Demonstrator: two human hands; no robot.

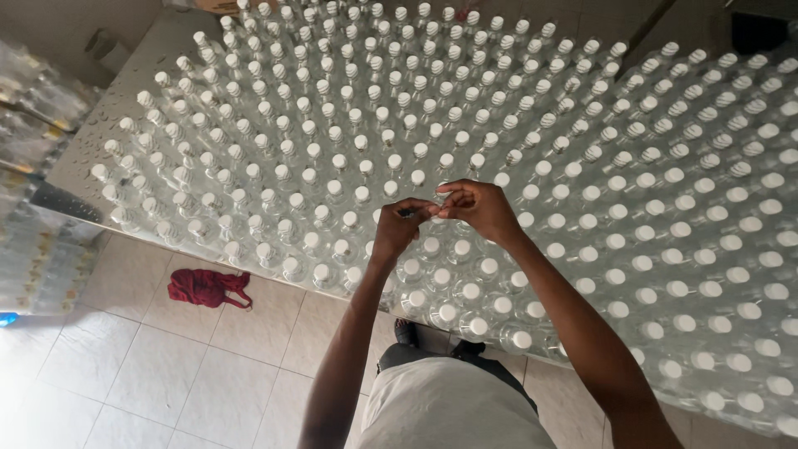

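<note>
Capped clear bottles (465,166) stand tightly packed across the table (150,58), leaving no gaps between them. Open room lies only above the caps and over the tiled floor (125,366), where a red cloth (206,287) lies.

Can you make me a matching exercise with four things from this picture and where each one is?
Things:
1. red cloth
2. bottles
3. left hand
4. right hand

Places:
A. standing in rows on the table
B. lying on the tiled floor
C. over the bottles, nearer the picture's right edge
D. over the bottles, nearer the red cloth

Pairs: 1-B, 2-A, 3-D, 4-C
</note>
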